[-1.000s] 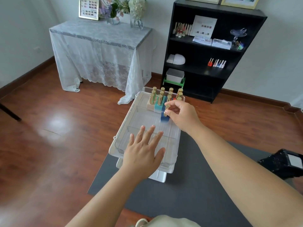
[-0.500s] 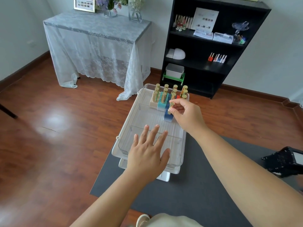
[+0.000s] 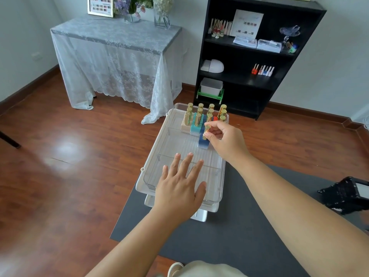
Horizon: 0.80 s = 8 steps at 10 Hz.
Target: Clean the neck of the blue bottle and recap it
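Now our right hand (image 3: 225, 140) has pinched the blue bottle (image 3: 203, 143) by its gold cap (image 3: 206, 132), tilting it out of the row. Our left hand (image 3: 178, 188) stays flat and spread on the clear tray (image 3: 151, 166); neck cleaning hasn't begun.

Both bare arms reach forward, one hand flat and one pinching.

The left hand (image 3: 178, 191) lies palm down, fingers (image 3: 186, 162) spread and pointing ahead, thumb out to its right. The right hand (image 3: 225, 140) is farther forward and to the right of it, wrist bent leftward, thumb and forefinger closed together in a pinch on a slim gold cap (image 3: 206, 132), the other fingers curled behind.
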Each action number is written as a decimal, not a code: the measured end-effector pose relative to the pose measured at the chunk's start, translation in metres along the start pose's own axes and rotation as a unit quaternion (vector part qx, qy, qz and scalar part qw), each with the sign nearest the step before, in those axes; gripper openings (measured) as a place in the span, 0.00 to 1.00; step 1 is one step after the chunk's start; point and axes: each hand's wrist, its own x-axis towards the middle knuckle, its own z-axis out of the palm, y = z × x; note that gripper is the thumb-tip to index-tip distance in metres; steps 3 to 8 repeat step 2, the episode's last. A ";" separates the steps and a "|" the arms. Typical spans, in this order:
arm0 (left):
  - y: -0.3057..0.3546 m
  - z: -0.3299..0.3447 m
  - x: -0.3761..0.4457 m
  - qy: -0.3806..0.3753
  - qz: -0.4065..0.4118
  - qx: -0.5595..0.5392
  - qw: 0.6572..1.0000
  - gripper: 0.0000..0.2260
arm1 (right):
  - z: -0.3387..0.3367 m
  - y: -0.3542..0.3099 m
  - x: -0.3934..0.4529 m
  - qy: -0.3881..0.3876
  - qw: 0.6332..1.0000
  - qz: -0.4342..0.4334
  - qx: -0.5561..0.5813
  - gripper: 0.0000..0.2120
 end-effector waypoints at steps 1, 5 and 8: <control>0.000 0.002 0.001 0.006 -0.001 0.002 1.000 0.28 | 0.000 0.001 0.000 -0.003 1.000 0.001 0.004 0.14; 0.000 0.002 0.000 0.009 -0.004 0.004 1.000 0.28 | -0.005 -0.004 -0.005 -0.003 1.000 0.007 0.021 0.21; 0.000 0.002 0.000 0.009 -0.004 0.004 1.000 0.28 | -0.005 -0.004 -0.005 -0.003 1.000 0.007 0.021 0.21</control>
